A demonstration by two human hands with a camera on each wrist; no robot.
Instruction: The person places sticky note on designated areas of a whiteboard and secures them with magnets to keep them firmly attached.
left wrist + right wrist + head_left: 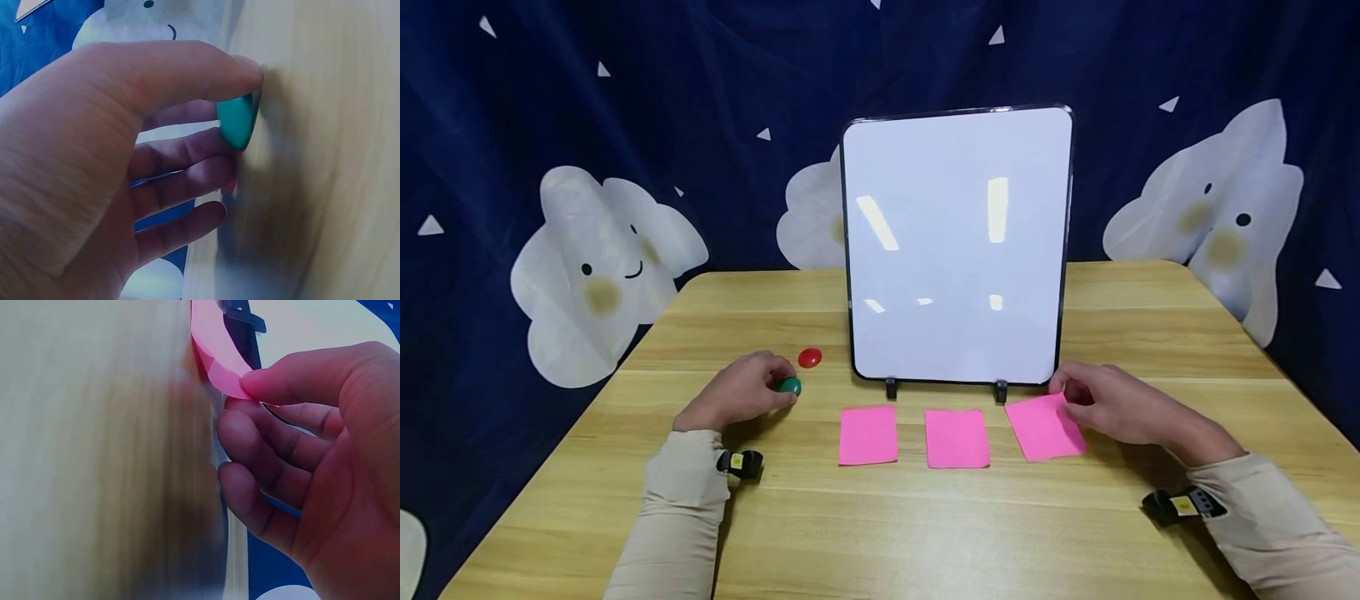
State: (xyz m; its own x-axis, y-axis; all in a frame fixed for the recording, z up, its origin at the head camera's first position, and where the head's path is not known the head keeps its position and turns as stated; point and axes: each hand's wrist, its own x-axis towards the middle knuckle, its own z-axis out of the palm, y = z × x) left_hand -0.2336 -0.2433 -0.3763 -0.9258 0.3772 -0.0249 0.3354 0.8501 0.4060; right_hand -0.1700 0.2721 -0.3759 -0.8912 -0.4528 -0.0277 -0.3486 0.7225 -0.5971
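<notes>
At the left of the table, my left hand [741, 392] pinches a round green magnet [236, 122] between thumb and fingers, close to the tabletop. A matching red magnet [810, 357] lies just beyond those fingertips. On the other side, my right hand [1123, 406] grips the right edge of a pink sticky note [1045, 428] with thumb and forefinger. That edge curls up in the right wrist view. Two more pink notes, one in the middle [957, 440] and one at the left [868, 437], lie flat in a row with it.
A whiteboard [955, 250] with a black frame stands upright behind the notes on two small black feet [1001, 392]. The wooden table [880, 533] reaches back to a dark blue curtain [722, 108] with cloud faces.
</notes>
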